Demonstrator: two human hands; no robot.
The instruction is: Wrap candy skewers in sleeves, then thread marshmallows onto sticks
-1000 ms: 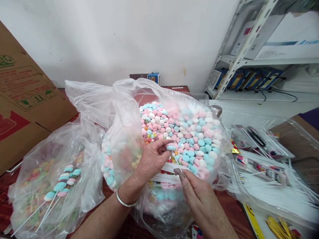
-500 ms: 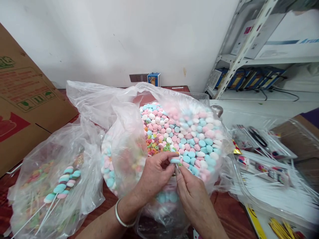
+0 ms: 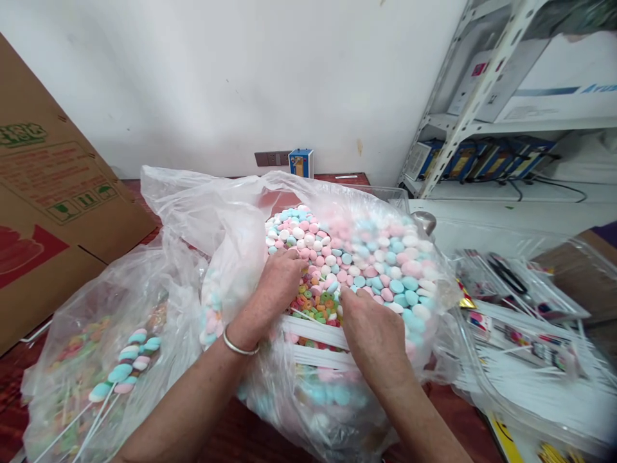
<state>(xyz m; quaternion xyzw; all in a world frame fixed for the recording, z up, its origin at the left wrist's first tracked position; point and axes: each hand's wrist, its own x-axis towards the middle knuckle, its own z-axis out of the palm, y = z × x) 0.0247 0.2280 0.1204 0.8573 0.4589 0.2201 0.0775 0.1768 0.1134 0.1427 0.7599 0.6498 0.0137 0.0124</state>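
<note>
My left hand (image 3: 279,283), with a bangle at the wrist, reaches down among pink, white and blue marshmallows (image 3: 313,241) in a clear plastic bag. Its fingers bend downward and their tips are partly hidden. My right hand (image 3: 373,331) is closed over the bag's middle; a blue-and-white marshmallow (image 3: 331,284) shows by its fingertips, and the stick it pinched a moment ago is mostly hidden by the hand. Between the hands lie colourful gummy rings (image 3: 315,305) and white strips (image 3: 315,329).
Finished marshmallow skewers (image 3: 128,366) lie on another plastic bag at the left, before a cardboard box (image 3: 53,193). A clear tray (image 3: 475,360) with white sticks and packets stands at the right. Behind it rises a metal shelf (image 3: 475,106).
My hands have parted. The left moved left and up into the marshmallows; the right shifted slightly right and up. The gummy rings and white strips between them are now uncovered.
</note>
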